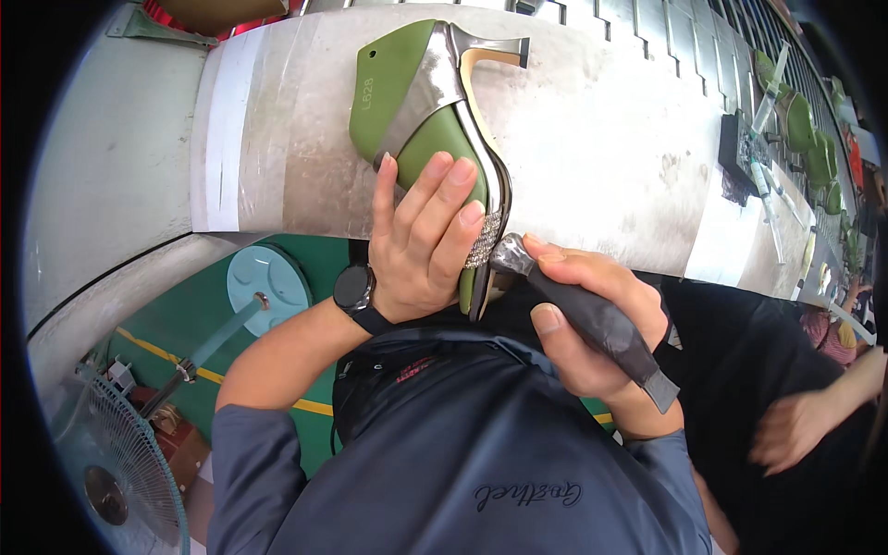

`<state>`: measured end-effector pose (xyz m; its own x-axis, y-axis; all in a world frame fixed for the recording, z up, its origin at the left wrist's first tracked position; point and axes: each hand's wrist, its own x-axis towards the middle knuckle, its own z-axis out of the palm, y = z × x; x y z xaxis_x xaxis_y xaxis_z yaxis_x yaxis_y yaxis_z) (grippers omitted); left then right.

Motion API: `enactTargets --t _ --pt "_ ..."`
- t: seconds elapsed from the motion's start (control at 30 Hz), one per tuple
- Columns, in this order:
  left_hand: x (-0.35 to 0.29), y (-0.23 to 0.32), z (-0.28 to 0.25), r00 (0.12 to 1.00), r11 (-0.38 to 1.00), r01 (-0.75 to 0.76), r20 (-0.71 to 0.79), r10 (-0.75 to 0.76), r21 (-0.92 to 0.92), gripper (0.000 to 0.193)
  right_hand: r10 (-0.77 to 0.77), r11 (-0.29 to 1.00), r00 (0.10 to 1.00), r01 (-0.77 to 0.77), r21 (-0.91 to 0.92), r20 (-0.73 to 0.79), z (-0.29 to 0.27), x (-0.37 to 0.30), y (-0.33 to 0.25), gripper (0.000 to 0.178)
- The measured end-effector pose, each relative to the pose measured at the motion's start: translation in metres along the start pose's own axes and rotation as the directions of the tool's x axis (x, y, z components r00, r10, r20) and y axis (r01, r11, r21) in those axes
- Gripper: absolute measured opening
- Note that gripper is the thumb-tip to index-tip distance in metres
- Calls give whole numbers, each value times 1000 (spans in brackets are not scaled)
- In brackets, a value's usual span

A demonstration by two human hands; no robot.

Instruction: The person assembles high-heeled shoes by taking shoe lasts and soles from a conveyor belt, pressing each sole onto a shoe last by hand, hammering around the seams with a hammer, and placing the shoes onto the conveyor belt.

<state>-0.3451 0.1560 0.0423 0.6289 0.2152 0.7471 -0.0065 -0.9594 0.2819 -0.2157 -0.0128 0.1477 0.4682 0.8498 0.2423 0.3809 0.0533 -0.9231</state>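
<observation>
A silver high-heeled shoe [444, 88] on a green last [396, 79] lies on its side, heel away from me and toe over the bench's near edge. A rhinestone band [484, 242] crosses it near the toe. My left hand [421, 236] holds the shoe, its fingers laid over the green side and its thumb hidden. In my right hand [601, 314] is a tool with a dark wrapped handle [606, 324] and a rounded shiny head [511, 253]. That head is at the sole edge beside the rhinestone band; whether it touches is unclear.
The pale bench [592, 157] runs across in front of me, with metal slats [666, 42] behind it. Syringes [766, 190] and a black box [737, 148] sit at right, near more green lasts [819, 157]. A co-worker's blurred hand [791, 430] is at lower right. A fan [120, 462] stands lower left.
</observation>
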Motion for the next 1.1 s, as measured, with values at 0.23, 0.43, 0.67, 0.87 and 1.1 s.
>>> enactTargets --t 0.23,0.43,0.67,0.87,1.1 --pt "-2 0 -3 1000 999 19 16 -19 -31 41 76 993 994 -83 84 78 -18 26 6 36" --pt "-5 -1 -2 999 1000 -16 48 15 10 56 274 938 951 -297 176 142 -30 46 15 29" --pt "0 3 0 999 997 53 -7 -54 -53 40 188 965 948 -227 134 256 -40 71 19 28" --pt "2 3 -4 998 996 59 3 -59 -63 39 -27 1000 957 26 10 290 -31 62 8 32" --pt "1 4 -6 998 996 57 -5 -57 -73 44 -128 973 933 183 -138 335 -12 23 -11 33"
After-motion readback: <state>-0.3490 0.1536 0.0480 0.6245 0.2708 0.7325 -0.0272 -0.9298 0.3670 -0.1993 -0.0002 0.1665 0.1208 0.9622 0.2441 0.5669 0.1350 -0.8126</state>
